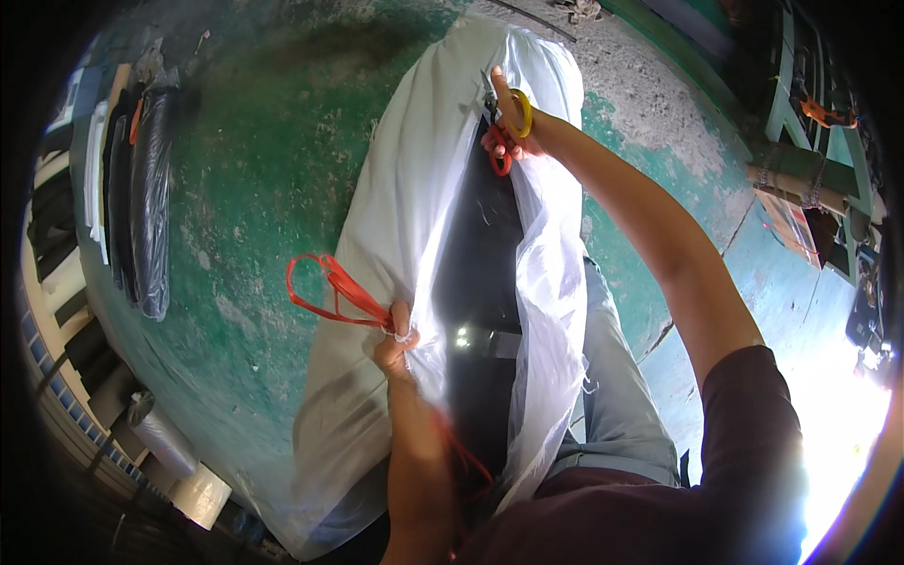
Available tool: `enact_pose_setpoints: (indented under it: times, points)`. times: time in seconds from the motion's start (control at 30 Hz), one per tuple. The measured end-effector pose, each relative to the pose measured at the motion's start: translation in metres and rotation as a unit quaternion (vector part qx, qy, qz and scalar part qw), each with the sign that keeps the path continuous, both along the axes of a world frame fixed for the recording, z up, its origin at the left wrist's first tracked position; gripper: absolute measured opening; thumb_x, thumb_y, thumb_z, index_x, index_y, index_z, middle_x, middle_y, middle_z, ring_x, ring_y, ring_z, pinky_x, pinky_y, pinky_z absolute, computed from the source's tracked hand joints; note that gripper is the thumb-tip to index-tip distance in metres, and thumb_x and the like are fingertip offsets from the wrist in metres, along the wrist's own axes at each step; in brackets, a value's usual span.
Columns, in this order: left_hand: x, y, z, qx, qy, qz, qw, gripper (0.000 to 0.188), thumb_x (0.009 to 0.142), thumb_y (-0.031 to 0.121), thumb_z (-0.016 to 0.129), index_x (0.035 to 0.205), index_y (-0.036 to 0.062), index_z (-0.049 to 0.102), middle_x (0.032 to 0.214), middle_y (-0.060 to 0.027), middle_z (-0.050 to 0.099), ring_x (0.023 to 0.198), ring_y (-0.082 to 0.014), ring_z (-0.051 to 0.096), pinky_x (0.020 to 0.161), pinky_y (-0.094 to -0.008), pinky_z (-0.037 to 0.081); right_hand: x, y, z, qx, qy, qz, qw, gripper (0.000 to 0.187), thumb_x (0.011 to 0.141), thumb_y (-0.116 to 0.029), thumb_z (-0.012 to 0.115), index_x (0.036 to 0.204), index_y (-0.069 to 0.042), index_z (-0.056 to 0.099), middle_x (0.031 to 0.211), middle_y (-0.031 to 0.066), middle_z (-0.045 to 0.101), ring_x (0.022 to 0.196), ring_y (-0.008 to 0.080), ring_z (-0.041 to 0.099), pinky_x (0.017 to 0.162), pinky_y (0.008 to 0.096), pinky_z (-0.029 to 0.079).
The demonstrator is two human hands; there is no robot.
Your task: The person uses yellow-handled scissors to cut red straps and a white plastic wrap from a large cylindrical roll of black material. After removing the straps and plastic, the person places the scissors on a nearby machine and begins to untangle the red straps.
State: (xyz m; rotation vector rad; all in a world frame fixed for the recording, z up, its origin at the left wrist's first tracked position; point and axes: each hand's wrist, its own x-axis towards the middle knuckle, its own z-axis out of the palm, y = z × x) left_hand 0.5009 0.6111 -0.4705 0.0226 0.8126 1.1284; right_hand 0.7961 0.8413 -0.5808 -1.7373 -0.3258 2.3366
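A long bundle wrapped in a white woven plastic cover (405,160) lies in front of me. Its cover is split lengthwise, and a dark, shiny black roll (480,254) shows in the gap. Near the far end of the split, my right hand (521,132) is closed on a pair of scissors (502,151) with one yellow and one red handle loop; the blades point away from me, close to the cover. My left hand (397,344) pinches the left edge of the cover. A looped red plastic string (344,292) sticks out of that same hand.
More plastic-wrapped black rolls (151,198) lie on the worn green floor (254,188) at the left. Shelving with rolls (160,433) curves along the left rim. A green metal frame (782,94) stands at the far right, and strong light glares below it.
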Motion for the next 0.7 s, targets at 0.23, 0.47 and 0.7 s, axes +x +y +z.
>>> enact_pose_setpoints:
  times: [0.23,0.47,0.7]
  points:
    - [0.012,0.011,0.008,0.019,-0.067,-0.037,0.997,0.022,0.062,-0.003,0.052,0.062,0.0119,0.036,0.069,-0.0029,0.048,0.047,-0.0086,0.034,0.041,-0.022,0.025,-0.02,0.008,0.004,0.021,0.064,-0.1,0.993,0.095,0.074,-0.087,0.008,0.104,-0.011,0.056,0.062,0.0058,0.052,0.04,0.0142,0.042,0.034,0.0248,0.025]
    - [-0.015,-0.005,-0.021,0.006,-0.067,-0.036,0.997,0.023,0.06,-0.005,0.052,0.06,0.0116,0.036,0.062,-0.0005,0.042,0.041,-0.0078,0.028,0.039,-0.0218,0.022,-0.047,0.024,-0.007,0.033,-0.027,-0.212,0.976,0.087,0.078,-0.085,0.017,0.088,-0.011,0.062,0.056,0.0021,0.05,0.039,0.0124,0.038,0.036,0.0275,0.028]
    - [0.017,0.041,0.038,0.04,0.022,0.059,0.997,0.017,0.063,0.006,0.053,0.08,0.0089,0.05,0.082,-0.0062,0.053,0.076,-0.0155,0.052,0.072,-0.0255,0.045,0.012,-0.011,-0.025,0.111,-0.084,-0.187,0.972,0.085,0.077,-0.084,0.032,0.078,-0.002,0.054,0.053,0.0069,0.045,0.037,0.0112,0.031,0.035,0.0285,0.027]
